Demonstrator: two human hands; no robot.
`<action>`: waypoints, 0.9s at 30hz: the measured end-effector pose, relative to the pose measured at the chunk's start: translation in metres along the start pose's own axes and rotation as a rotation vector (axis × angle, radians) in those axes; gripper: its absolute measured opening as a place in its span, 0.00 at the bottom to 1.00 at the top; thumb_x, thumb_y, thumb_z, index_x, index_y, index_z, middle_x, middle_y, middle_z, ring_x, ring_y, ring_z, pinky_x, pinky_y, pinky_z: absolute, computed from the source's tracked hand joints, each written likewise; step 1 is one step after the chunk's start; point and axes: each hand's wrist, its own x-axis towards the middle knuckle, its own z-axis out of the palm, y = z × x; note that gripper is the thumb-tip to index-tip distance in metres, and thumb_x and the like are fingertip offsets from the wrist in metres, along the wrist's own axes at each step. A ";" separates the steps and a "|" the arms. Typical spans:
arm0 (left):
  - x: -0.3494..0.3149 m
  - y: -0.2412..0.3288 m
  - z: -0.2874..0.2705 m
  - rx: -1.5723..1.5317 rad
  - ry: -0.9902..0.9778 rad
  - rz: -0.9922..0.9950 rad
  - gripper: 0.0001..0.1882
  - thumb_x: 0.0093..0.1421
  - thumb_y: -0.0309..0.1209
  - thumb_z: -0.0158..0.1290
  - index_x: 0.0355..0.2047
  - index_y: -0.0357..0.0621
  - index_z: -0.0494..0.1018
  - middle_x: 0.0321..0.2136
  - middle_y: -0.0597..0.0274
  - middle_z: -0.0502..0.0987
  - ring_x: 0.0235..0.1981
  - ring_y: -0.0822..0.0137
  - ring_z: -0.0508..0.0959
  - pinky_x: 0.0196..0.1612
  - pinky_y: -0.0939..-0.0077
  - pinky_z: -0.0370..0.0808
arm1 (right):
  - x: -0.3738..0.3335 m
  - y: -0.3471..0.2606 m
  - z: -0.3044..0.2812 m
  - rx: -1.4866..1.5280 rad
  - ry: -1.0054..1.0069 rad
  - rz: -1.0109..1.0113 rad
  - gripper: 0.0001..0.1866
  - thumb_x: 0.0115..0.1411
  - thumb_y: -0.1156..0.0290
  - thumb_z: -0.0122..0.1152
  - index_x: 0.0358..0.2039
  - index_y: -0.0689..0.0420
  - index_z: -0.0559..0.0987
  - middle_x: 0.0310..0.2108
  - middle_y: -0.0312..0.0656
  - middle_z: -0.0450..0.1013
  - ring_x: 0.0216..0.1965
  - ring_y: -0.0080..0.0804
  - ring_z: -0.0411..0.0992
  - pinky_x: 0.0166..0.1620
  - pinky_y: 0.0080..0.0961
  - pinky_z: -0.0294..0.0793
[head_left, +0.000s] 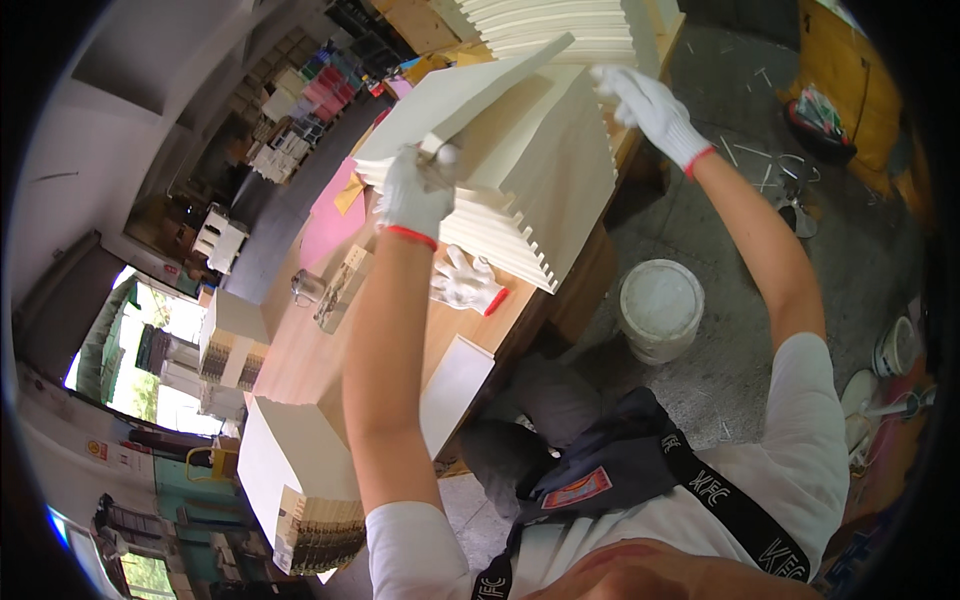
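White panel being lifted off a stack by two gloved hands.

Left hand, in a white glove with a red cuff, is closing its fingers around the near edge of the panel and is holding it tilted up. Right hand, gloved the same, is resting with fingers spread on the far upper corner, touching the stack of panels under it. A spare glove is lying on the wooden table just below the left hand. A white bucket is standing on the floor, under the right forearm.
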 end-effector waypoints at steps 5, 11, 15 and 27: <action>-0.055 0.085 -0.084 0.208 -0.091 -0.116 0.19 0.70 0.32 0.37 0.53 0.31 0.68 0.42 0.46 0.79 0.26 0.63 0.79 0.25 0.78 0.82 | -0.085 -0.062 0.075 0.567 -0.518 0.221 0.39 0.71 0.41 0.36 0.58 0.67 0.73 0.39 0.49 0.79 0.27 0.23 0.75 0.31 0.19 0.77; -0.186 0.102 -0.192 0.357 0.198 0.095 0.27 0.67 0.37 0.40 0.63 0.34 0.60 0.50 0.44 0.75 0.38 0.59 0.81 0.40 0.70 0.83 | -0.154 -0.102 0.182 1.164 -0.627 0.636 0.33 0.73 0.47 0.39 0.60 0.65 0.69 0.42 0.49 0.78 0.33 0.32 0.78 0.34 0.26 0.78; -0.282 0.087 -0.235 0.601 0.262 0.242 0.31 0.64 0.30 0.42 0.68 0.35 0.54 0.57 0.44 0.71 0.52 0.56 0.78 0.50 0.65 0.81 | -0.136 -0.098 0.259 1.253 -0.562 0.761 0.34 0.68 0.48 0.48 0.65 0.61 0.63 0.57 0.42 0.71 0.51 0.40 0.72 0.51 0.39 0.73; -0.342 0.023 -0.356 0.517 0.717 0.096 0.23 0.65 0.26 0.48 0.60 0.30 0.64 0.48 0.54 0.77 0.45 0.65 0.80 0.45 0.72 0.79 | -0.109 -0.086 0.384 -0.746 -0.643 -0.354 0.41 0.53 0.38 0.56 0.64 0.45 0.71 0.71 0.38 0.55 0.71 0.43 0.43 0.59 0.69 0.51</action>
